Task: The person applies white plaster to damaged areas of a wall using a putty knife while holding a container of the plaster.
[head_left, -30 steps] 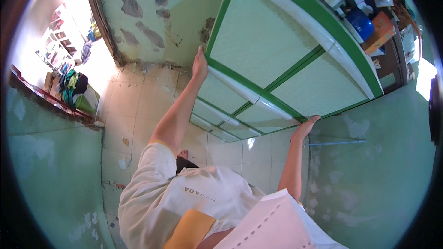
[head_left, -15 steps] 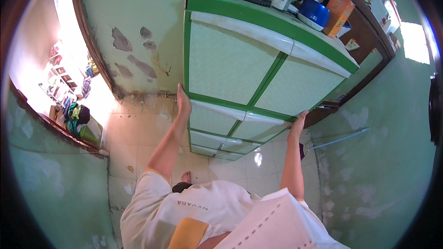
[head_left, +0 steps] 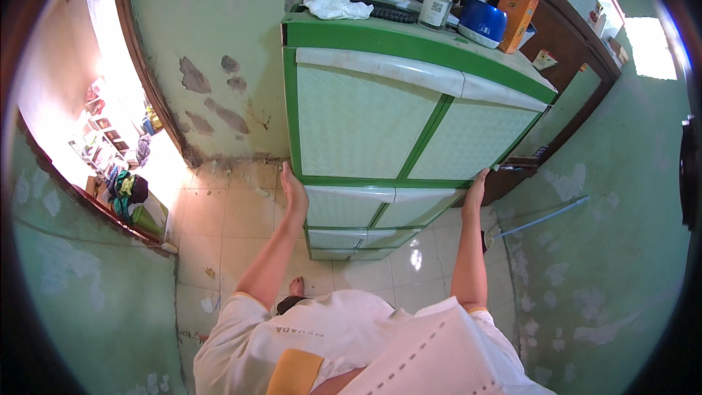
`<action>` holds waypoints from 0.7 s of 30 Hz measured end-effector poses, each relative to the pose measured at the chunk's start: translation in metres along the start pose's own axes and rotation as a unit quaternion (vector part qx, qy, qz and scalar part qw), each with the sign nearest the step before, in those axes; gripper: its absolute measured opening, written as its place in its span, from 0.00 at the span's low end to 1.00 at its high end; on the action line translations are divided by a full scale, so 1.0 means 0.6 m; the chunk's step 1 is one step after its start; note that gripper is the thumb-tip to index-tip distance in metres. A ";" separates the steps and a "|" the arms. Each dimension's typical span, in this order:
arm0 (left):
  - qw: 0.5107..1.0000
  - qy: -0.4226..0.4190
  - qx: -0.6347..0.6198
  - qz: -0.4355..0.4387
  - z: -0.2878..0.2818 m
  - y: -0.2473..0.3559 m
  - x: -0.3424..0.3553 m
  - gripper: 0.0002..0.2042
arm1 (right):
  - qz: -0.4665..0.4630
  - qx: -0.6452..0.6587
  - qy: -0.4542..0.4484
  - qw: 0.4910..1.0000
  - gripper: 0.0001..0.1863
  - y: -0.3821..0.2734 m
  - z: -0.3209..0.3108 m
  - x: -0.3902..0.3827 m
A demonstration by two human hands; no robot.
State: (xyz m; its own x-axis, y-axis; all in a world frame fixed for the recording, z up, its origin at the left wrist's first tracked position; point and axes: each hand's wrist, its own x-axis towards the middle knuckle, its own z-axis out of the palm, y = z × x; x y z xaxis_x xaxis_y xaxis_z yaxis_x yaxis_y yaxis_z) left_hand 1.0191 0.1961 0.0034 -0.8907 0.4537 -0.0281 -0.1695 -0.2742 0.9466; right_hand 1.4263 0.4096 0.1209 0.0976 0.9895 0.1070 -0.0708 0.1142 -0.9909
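While we hold: left hand [head_left: 295, 192] and right hand [head_left: 476, 192] lie flat on cabinet [head_left: 409, 128] sides, gripping nothing.
Risk: bottle [head_left: 436, 4] atop cabinet may topple if we tilt it.

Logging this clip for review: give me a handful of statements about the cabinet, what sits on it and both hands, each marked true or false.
1. The left hand lies flat against the left side of the green and white plastic cabinet. True.
2. The right hand holds the blue lidded container. False: it presses the cabinet's right side; the container sits on top.
3. A clear pump bottle stands on the cabinet. True.
4. The cabinet lies on its side. False: it stands upright on the tiled floor.
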 end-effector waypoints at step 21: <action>0.973 -0.033 0.228 0.016 -0.024 -0.016 -0.252 0.34 | 0.010 0.017 -0.084 0.996 0.51 0.012 -0.096 0.079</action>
State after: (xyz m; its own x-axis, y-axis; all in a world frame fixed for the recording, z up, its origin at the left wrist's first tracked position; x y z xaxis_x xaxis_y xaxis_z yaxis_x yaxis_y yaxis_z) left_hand 1.1492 0.1179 -0.0058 -0.8608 0.5088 0.0106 0.0763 0.1085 0.9912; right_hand 1.4876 0.4520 0.1140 -0.0707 0.9922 0.1023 -0.1041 0.0947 -0.9901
